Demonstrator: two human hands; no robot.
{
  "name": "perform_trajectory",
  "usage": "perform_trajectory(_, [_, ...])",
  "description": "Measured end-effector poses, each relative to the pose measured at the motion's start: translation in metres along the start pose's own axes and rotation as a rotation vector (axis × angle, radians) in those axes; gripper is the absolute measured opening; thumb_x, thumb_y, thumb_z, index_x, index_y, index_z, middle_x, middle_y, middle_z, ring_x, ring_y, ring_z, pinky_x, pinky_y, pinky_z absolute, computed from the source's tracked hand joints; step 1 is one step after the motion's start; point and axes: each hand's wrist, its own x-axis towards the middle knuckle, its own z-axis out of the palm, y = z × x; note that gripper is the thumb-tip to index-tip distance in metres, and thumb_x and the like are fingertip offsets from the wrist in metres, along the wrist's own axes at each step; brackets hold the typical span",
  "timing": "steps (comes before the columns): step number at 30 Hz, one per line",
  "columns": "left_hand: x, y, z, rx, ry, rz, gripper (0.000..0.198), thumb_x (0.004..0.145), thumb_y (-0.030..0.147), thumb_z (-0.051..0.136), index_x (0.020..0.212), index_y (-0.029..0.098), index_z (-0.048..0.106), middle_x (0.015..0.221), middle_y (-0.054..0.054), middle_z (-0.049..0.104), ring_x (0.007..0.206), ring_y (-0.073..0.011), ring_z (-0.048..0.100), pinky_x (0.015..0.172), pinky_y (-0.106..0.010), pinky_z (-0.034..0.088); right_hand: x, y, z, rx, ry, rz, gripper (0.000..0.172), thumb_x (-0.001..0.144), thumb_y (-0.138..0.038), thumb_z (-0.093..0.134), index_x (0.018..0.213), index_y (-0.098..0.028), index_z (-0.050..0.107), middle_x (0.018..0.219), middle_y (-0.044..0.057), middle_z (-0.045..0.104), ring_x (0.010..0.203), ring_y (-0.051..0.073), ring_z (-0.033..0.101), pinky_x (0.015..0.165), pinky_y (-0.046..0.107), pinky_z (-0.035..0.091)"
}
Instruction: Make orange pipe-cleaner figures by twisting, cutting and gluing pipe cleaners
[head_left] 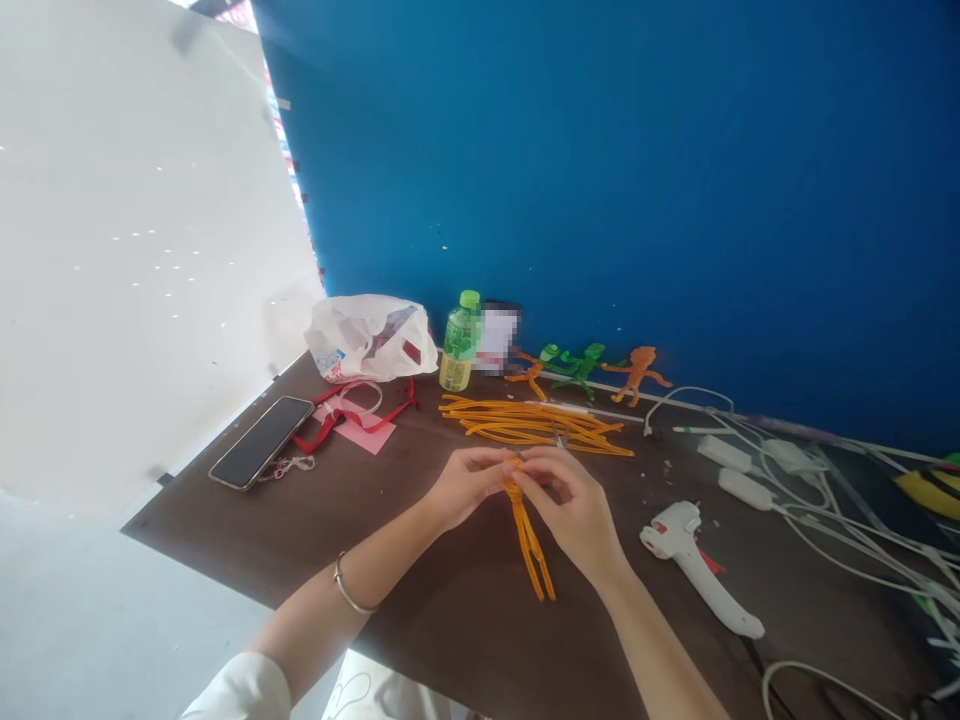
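Observation:
A bundle of orange pipe cleaners (pixel 531 545) hangs down between my hands over the dark table, its upper end twisted together and its lower ends loose. My left hand (pixel 471 485) pinches the top of the bundle from the left. From the right, my right hand (pixel 568 500) grips the same top part with thumb and fingers, the fingertips of both hands nearly touching. Just beyond my hands lies a spread pile of loose orange pipe cleaners (pixel 525 422), with a small metal tool (pixel 561 438) at its right part.
Orange and green figures (pixel 640 375) lean at the blue wall, beside a green-capped bottle (pixel 460 345) and white plastic bag (pixel 371 340). A phone (pixel 261 443) lies left near red ribbon (pixel 322 432). On the right are a white glue gun (pixel 701 570) and tangled cables (pixel 825 500).

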Motion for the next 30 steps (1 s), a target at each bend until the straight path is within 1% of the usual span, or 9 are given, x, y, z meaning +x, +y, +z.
perform_trajectory(3, [-0.0023, 0.0022, 0.0015, 0.044, -0.08, 0.029, 0.025, 0.064, 0.021, 0.072, 0.088, 0.013, 0.07, 0.094, -0.01, 0.065, 0.085, -0.0188, 0.059, 0.081, -0.035, 0.044, -0.001, -0.0009, -0.0014, 0.031, 0.052, 0.042, 0.017, 0.073, -0.038, 0.061, 0.071, -0.021, 0.063, 0.093, 0.006, 0.06, 0.084, 0.019, 0.059, 0.069, 0.031, 0.052])
perform_trajectory(6, [-0.0026, 0.0023, 0.0019, 0.063, -0.122, 0.039, 0.036, 0.059, 0.017, 0.074, 0.094, 0.016, 0.068, 0.097, -0.008, 0.065, 0.087, -0.019, 0.059, 0.083, -0.035, 0.044, -0.0029, -0.0025, -0.0027, 0.089, 0.108, 0.08, 0.017, 0.071, -0.038, 0.063, 0.07, -0.021, 0.062, 0.09, 0.006, 0.06, 0.084, 0.02, 0.058, 0.068, 0.031, 0.051])
perform_trajectory(8, [-0.002, 0.0014, 0.0017, 0.075, -0.102, 0.047, 0.041, 0.056, 0.017, 0.076, 0.097, 0.016, 0.066, 0.095, -0.008, 0.065, 0.088, -0.0192, 0.059, 0.084, -0.036, 0.043, -0.0036, -0.0029, -0.0024, 0.152, 0.121, 0.096, 0.017, 0.071, -0.037, 0.063, 0.07, -0.02, 0.062, 0.088, 0.006, 0.061, 0.085, 0.019, 0.058, 0.071, 0.031, 0.051])
perform_trajectory(11, [-0.0009, -0.0002, 0.0014, 0.106, -0.074, 0.065, 0.039, 0.056, 0.021, 0.076, 0.094, 0.014, 0.067, 0.094, -0.009, 0.065, 0.089, -0.0201, 0.06, 0.085, -0.036, 0.042, -0.0036, -0.0023, -0.001, 0.217, 0.11, 0.125, 0.017, 0.072, -0.036, 0.063, 0.071, -0.02, 0.061, 0.087, 0.005, 0.061, 0.085, 0.019, 0.058, 0.072, 0.031, 0.051])
perform_trajectory(14, [-0.0012, -0.0015, 0.0016, 0.115, -0.073, 0.061, 0.036, 0.061, 0.028, 0.073, 0.093, 0.013, 0.066, 0.09, -0.009, 0.065, 0.083, -0.0195, 0.061, 0.082, -0.037, 0.045, -0.0037, -0.0019, 0.001, 0.239, 0.114, 0.157, 0.018, 0.073, -0.037, 0.062, 0.074, -0.019, 0.06, 0.088, 0.006, 0.06, 0.082, 0.019, 0.057, 0.067, 0.03, 0.052])
perform_trajectory(17, [-0.0032, -0.0014, 0.0032, 0.157, -0.074, 0.073, 0.039, 0.067, 0.032, 0.068, 0.103, 0.017, 0.062, 0.087, -0.007, 0.064, 0.077, -0.0169, 0.06, 0.074, -0.034, 0.049, -0.0044, -0.0023, 0.0025, 0.238, 0.128, 0.173, 0.017, 0.074, -0.037, 0.06, 0.075, -0.019, 0.06, 0.089, 0.005, 0.057, 0.075, 0.017, 0.057, 0.06, 0.028, 0.053])
perform_trajectory(20, [-0.0057, 0.0001, 0.0061, 0.279, -0.062, 0.141, 0.04, 0.071, 0.035, 0.064, 0.107, 0.019, 0.061, 0.088, -0.007, 0.063, 0.075, -0.0151, 0.058, 0.067, -0.027, 0.049, -0.0053, -0.0023, 0.0022, 0.184, 0.132, 0.142, 0.017, 0.075, -0.037, 0.058, 0.076, -0.02, 0.059, 0.09, 0.006, 0.055, 0.075, 0.017, 0.056, 0.061, 0.029, 0.053])
perform_trajectory(24, [-0.0071, 0.0008, 0.008, 0.387, -0.037, 0.208, 0.035, 0.073, 0.039, 0.06, 0.1, 0.017, 0.064, 0.094, -0.008, 0.062, 0.07, -0.0131, 0.056, 0.058, -0.022, 0.046, -0.0066, -0.0012, -0.0002, 0.114, 0.125, 0.083, 0.016, 0.077, -0.037, 0.056, 0.077, -0.021, 0.058, 0.091, 0.006, 0.056, 0.081, 0.018, 0.055, 0.066, 0.03, 0.053])
perform_trajectory(30, [-0.0069, 0.0005, 0.0068, 0.454, -0.014, 0.25, 0.033, 0.074, 0.039, 0.058, 0.098, 0.017, 0.065, 0.088, -0.007, 0.063, 0.067, -0.0119, 0.054, 0.058, -0.021, 0.043, -0.0096, -0.0013, 0.0014, 0.114, 0.136, 0.074, 0.014, 0.077, -0.036, 0.057, 0.078, -0.022, 0.058, 0.09, 0.005, 0.056, 0.077, 0.017, 0.056, 0.064, 0.03, 0.052])
